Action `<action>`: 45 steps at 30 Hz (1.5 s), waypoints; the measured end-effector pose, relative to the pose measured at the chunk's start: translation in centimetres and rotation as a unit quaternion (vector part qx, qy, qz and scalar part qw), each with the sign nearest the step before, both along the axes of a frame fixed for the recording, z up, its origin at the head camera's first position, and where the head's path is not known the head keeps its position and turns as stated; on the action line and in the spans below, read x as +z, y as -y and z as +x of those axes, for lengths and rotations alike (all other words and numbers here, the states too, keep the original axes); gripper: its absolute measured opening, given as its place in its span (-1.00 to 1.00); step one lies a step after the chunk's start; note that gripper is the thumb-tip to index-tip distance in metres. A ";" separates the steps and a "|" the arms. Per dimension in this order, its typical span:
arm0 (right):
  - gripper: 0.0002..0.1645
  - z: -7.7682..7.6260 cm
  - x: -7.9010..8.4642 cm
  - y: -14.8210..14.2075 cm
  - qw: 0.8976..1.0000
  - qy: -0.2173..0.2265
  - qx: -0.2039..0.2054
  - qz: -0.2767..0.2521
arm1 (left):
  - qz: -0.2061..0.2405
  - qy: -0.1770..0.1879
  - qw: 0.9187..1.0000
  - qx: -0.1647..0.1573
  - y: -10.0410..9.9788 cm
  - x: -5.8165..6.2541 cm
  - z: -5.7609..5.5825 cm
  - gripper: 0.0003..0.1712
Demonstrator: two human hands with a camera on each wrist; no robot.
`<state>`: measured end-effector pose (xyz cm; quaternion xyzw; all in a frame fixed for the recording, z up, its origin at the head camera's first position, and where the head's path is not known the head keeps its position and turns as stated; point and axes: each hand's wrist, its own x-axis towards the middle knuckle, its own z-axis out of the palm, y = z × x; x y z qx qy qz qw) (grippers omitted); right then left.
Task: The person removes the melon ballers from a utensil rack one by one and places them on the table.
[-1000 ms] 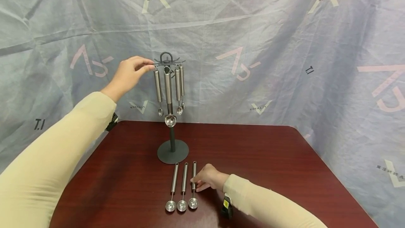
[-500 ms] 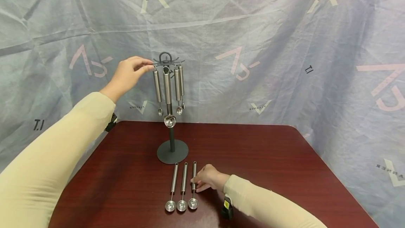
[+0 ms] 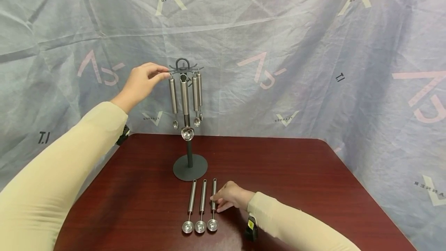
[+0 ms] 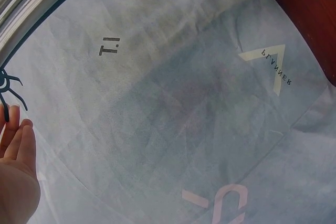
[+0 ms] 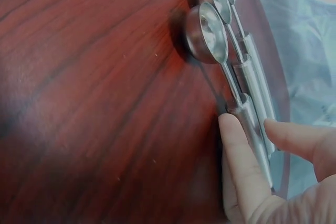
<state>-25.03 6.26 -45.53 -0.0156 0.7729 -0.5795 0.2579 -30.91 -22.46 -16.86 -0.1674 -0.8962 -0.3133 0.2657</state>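
Note:
A dark grey rack (image 3: 189, 149) stands on the table with several steel scoops hanging from its hooks, one a larger round-bowled scoop (image 3: 185, 96) in front. My left hand (image 3: 142, 81) pinches the tip of the rack's left hook, beside the ring of a hanging scoop (image 3: 173, 96). Three round-bowled steel scoops lie side by side before the rack's base, handles pointing away: the left scoop (image 3: 191, 200), the middle scoop (image 3: 203, 200) and the right scoop (image 3: 213, 224). My right hand (image 3: 231, 195) holds the right scoop's handle between thumb and fingers; the bowl (image 5: 207, 32) stays uncovered.
The dark red wooden table (image 3: 278, 177) extends right of the rack. Behind it hangs a grey printed cloth (image 3: 223, 42). A black device sits at my right wrist (image 3: 250, 227), and another shows under my left sleeve (image 3: 123, 134).

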 end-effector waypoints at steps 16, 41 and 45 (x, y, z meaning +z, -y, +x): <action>-0.69 -3.1 3.6 -1.0 0.997 -0.025 0.015 -0.077 | 0.008 0.020 1.000 0.005 -0.1 -0.4 0.1 -0.50; -0.56 -7.2 15.3 0.9 0.987 -0.053 -0.007 -0.150 | 0.023 0.016 0.999 0.019 -0.6 -0.4 -0.1 -0.48; -0.56 -7.5 16.1 1.3 0.984 -0.069 -0.012 -0.164 | 0.024 0.015 0.999 0.018 -0.6 -0.5 -0.2 -0.48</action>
